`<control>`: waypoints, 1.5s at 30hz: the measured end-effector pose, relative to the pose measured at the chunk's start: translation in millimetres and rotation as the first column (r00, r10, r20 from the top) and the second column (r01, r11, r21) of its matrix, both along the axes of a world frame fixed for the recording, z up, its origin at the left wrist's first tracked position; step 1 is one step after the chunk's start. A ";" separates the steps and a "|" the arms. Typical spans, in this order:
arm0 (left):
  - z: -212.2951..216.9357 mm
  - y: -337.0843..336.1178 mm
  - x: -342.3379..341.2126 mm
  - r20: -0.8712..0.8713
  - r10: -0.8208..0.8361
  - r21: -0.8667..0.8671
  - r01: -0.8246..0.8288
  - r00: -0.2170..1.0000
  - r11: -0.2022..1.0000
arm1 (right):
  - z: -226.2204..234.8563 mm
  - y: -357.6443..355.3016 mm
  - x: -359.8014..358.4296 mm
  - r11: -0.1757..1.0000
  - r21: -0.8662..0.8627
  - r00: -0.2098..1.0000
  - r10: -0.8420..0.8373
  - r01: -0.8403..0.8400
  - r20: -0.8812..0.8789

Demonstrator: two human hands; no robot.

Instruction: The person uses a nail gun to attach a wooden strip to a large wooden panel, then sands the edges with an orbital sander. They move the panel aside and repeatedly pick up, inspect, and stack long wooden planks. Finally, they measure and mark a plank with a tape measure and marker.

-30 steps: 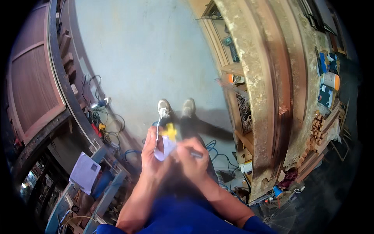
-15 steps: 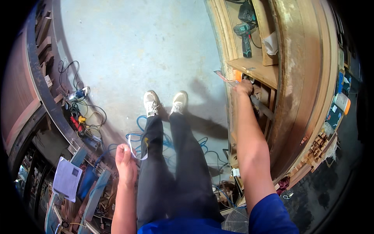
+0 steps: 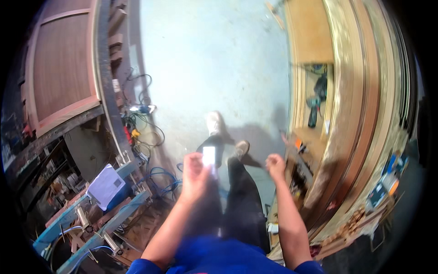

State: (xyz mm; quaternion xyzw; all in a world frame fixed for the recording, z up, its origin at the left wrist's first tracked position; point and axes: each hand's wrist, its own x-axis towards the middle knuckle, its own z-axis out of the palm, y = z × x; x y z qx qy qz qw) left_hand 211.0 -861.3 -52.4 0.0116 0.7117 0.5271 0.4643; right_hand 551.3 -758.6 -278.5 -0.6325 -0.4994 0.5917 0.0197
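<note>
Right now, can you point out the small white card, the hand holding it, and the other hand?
White card (image 3: 209,156), head view: middle of its pale face.
Left hand (image 3: 193,176), head view: back of the hand, holding the card.
Right hand (image 3: 275,163), head view: curled knuckles.

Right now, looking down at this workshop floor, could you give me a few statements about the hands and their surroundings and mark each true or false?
1. The left hand holds a small white card. True.
2. The right hand grips a drill. False: it is a loose fist with no tool in it.
3. Blue hoses lie coiled on the floor to the left. True.
4. The person is barefoot. False: they wear light shoes.
</note>
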 end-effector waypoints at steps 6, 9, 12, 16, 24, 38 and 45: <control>74.4 129.7 -124.7 -0.062 -0.004 0.082 0.010 0.998 0.997 | 212.0 107.8 -230.8 0.972 -0.225 0.963 0.013 -0.075 -0.268; 114.1 197.1 -204.3 -0.144 -0.081 0.105 0.096 0.986 0.990 | 303.4 204.7 -361.1 0.987 -0.160 0.917 -0.051 -0.015 -0.396; 158.4 274.6 -285.6 -0.291 -0.213 0.097 0.251 0.933 0.963 | 379.9 297.3 -475.9 0.990 -0.134 0.843 -0.030 -0.050 -0.536; 177.3 380.6 -397.4 -0.471 -0.351 0.068 0.430 0.809 0.900 | 407.5 405.7 -601.6 0.982 -0.132 0.810 0.036 -0.138 -0.585; 192.2 623.5 -597.2 -0.112 -0.432 -0.034 0.431 0.895 0.902 | 416.3 662.0 -809.9 0.867 0.286 0.790 0.493 -0.408 -0.366; 200.8 1084.1 -963.3 -0.204 -0.562 -0.076 0.560 0.801 0.825 | 435.8 1131.6 -1165.5 0.780 0.411 0.755 0.598 -0.472 -0.268; 221.2 1346.5 -1169.0 -0.252 -0.226 0.148 0.269 0.941 0.952 | 472.0 1364.7 -1332.4 0.866 0.226 0.788 0.499 -0.445 -0.362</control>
